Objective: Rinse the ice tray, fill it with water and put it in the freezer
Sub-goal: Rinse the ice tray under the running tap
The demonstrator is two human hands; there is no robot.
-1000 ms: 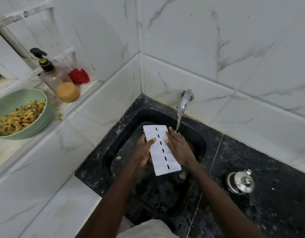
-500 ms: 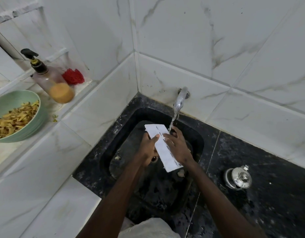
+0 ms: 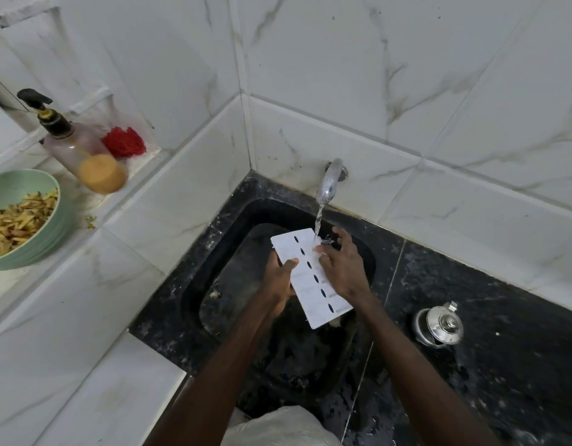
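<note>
A white ice tray (image 3: 305, 272) with a row of dark slots down its middle is held flat over the black sink (image 3: 213, 239). My left hand (image 3: 278, 278) grips its left edge, thumb on top. On the tray's right side rests my right hand (image 3: 341, 268), fingers spread toward the far corner. Water runs from the chrome tap (image 3: 329, 181) onto that far right corner, splashing at my right fingertips.
A small steel lidded pot (image 3: 439, 325) stands on the black counter at right. On the white ledge at left are a green bowl (image 3: 49, 226) of yellow strips, a pump bottle (image 3: 82, 149) and a red scrubber (image 3: 123, 141). White marble tiles surround the sink.
The tray was tipped on edge half a second ago and now lies flatter, face up under the stream. My right hand has spread over its far right corner.
</note>
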